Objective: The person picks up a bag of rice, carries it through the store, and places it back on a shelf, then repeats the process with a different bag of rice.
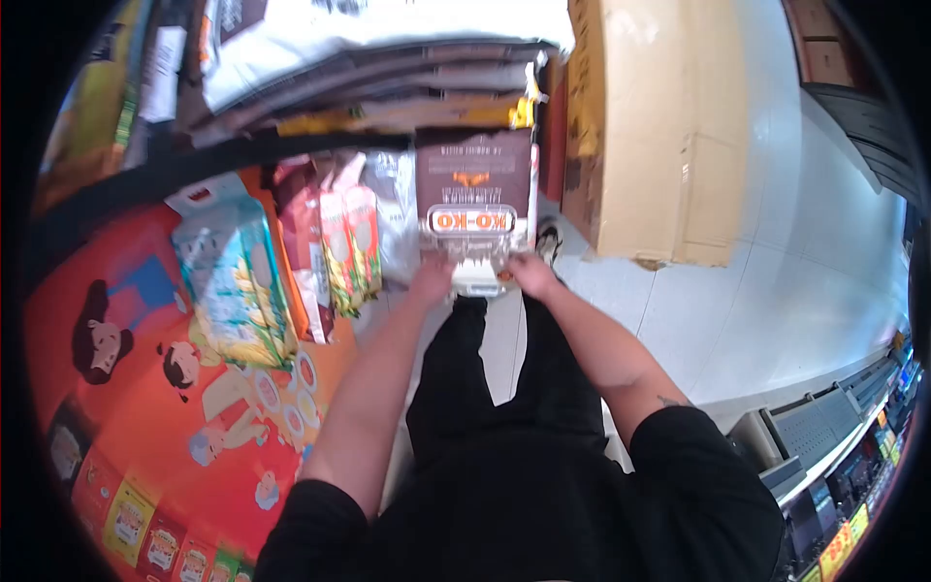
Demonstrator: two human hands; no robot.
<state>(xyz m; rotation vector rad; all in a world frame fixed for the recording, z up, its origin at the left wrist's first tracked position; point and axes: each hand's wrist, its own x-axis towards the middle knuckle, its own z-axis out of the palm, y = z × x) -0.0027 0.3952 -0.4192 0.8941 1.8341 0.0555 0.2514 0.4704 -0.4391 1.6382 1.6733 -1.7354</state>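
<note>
A brown-and-white package (475, 179) with "KO-KO" lettering, upside down from my viewpoint, is in front of my body. My left hand (433, 278) grips the left side of its near end. On the right side of that same end, my right hand (530, 274) is closed around the edge. Some of the fingers are hidden by the package or blurred. The far end of the package lies close against a stack of large bags (388, 92). Just left of my left hand is a silvery plastic bag (393, 209).
Left of the hands are red-and-green packets (351, 238) and a teal bag (233, 276), by a red illustrated panel (126, 388). A tall cardboard box (669, 126) stands on the tiled floor (776, 262) at right. Shelves with price labels (844, 543) line the lower right.
</note>
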